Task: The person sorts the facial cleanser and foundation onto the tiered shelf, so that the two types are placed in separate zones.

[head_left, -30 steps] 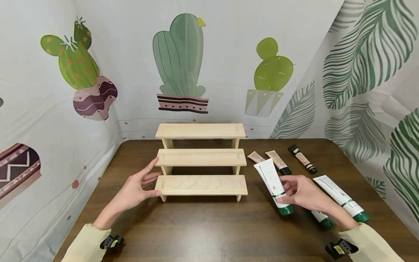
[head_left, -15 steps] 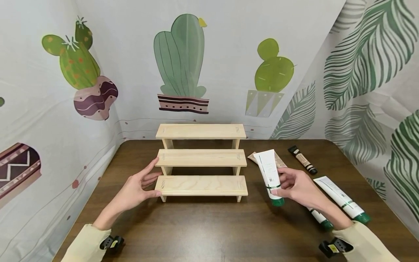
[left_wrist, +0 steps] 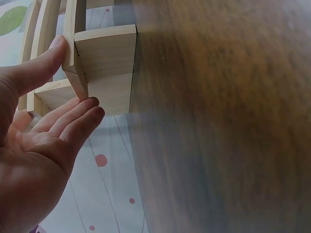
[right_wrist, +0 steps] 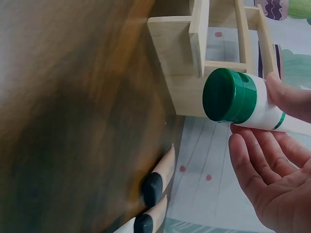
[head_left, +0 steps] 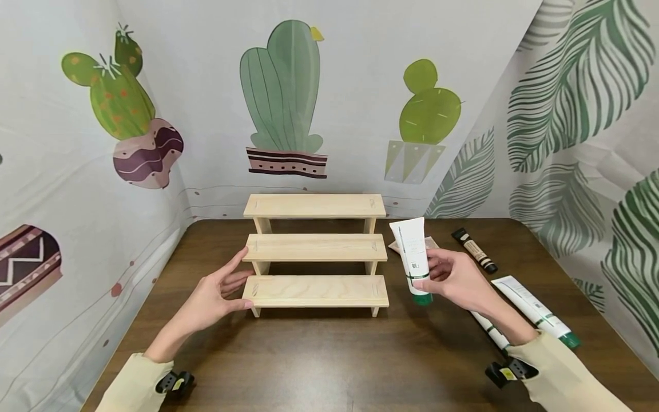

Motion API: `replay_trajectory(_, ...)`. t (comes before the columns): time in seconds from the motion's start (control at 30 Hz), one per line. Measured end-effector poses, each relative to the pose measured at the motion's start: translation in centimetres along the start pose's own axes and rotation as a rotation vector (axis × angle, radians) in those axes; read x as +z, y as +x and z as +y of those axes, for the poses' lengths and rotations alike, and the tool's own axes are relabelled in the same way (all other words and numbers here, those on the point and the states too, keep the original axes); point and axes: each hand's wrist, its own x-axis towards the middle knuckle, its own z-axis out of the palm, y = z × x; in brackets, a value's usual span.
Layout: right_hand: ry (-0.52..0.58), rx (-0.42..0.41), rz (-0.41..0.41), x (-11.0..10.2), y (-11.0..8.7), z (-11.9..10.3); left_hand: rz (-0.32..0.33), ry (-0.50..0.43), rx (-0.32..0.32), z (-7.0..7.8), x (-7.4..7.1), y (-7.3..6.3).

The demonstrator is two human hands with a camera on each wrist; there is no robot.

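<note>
In the head view, a three-step wooden display shelf (head_left: pixel 316 289) stands at the middle of the table. My left hand (head_left: pixel 218 292) is at its left end, thumb on the lowest step's corner and forefinger at the middle step's end. The left wrist view shows fairly straight fingertips (left_wrist: pixel 87 103) touching the shelf's end. My right hand (head_left: pixel 455 277) pinches a white squeeze tube (head_left: pixel 411 246) near its green cap. The tube is held cap down, slightly tilted, right of the shelf and apart from it. In the right wrist view, the green cap (right_wrist: pixel 228 97) faces the camera.
Two white tubes with green caps lie at the right; one tube (head_left: pixel 535 309) is fully visible, the other tube (head_left: pixel 491 331) partly under my forearm. A black-and-beige tube (head_left: pixel 476 250) lies farther back. Smaller beige tubes (right_wrist: pixel 163 170) are mostly hidden in the head view.
My right hand has moved left and away from me, bringing the white tube nearer the shelf and more upright. My left hand has stayed at the shelf's left end.
</note>
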Motion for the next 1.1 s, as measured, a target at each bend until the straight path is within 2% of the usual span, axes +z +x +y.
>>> replay_trajectory(0.27, -0.001, -0.048, 0.033, 0.5, 1.5, -1.9, -0.002, -0.018, 0.004, -0.4, 0.0, -0.1)
replay_trajectory(0.63, 0.002, -0.116, 0.092, 1.5, 4.8, -5.7, 0.001, -0.011, 0.028, -0.4, -0.2, 0.0)
replay_trajectory(0.8, 0.024, -0.137, 0.093, 2.2, 6.1, -7.1, -0.007, -0.029, 0.038, -0.4, -0.2, 0.1)
replay_trajectory(1.1, 0.112, -0.24, 0.072, 4.1, 8.7, -9.5, -0.02, -0.049, 0.037, -0.4, -0.3, 0.1)
